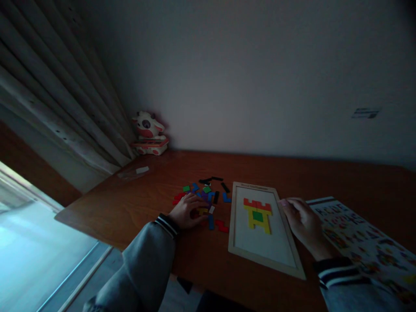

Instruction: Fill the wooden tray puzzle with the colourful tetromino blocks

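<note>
Head view: your left hand (188,211) lies palm down, fingers loosely spread, on the loose coloured puzzle pieces (207,189) just left of the wooden puzzle tray (232,236); it grips nothing visible; your right hand (303,222) is curled against the tray's right rim; whether it pinches anything cannot be told; a red, yellow and green castle figure (258,214) lies in the tray; a pattern sheet (360,242) lies right of it; a cow toy (148,132) stands far left.

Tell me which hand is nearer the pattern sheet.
Right. The right hand touches the puzzle tray beside the pattern sheet; the left hand rests on loose blocks across the tray.
</note>
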Available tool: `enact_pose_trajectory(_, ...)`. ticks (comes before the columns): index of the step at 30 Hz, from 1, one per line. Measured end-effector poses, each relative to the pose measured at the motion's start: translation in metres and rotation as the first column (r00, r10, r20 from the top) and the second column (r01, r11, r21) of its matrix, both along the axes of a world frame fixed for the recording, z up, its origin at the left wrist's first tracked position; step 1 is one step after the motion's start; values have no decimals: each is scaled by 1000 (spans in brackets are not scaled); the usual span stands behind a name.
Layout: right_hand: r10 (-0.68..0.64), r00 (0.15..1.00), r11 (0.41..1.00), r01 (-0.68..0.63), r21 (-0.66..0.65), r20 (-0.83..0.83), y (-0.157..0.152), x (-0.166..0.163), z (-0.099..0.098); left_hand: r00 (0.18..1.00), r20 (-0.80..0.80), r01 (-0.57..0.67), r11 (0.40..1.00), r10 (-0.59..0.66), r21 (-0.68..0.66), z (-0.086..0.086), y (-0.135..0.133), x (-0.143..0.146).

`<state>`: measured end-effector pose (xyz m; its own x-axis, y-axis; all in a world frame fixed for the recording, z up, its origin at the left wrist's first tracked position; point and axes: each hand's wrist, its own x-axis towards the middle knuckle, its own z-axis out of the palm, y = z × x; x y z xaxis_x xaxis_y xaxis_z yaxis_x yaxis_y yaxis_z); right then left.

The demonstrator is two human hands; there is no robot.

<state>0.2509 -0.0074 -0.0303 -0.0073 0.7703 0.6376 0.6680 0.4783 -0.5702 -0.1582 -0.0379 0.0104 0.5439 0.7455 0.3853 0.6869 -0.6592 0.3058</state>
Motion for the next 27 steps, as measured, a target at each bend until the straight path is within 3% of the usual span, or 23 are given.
enact_pose_trajectory(6, 3, 1000, 1000, -3, -6, 15, 21, -2, 0, 990, 26, -138, 988, 136, 69, -8, 19, 4)
enact_pose_trajectory(15, -18, 1000, 999, 19, 42, -21, 33, -6, 3, 995, -41, -88, 996, 87, -27, -3, 20, 10)
enact_pose_trajectory(20, -32, 998, 999, 33, 18, -61, 32, -3, 2, 997, -25, -72, 997, 72, -6, -4, 22, 9)
enact_pose_trajectory(27, -31, 997, 999, 33, 28, -75, 32, -6, 7, 973, 51, -227, 974, 226, 24, -12, 33, 8)
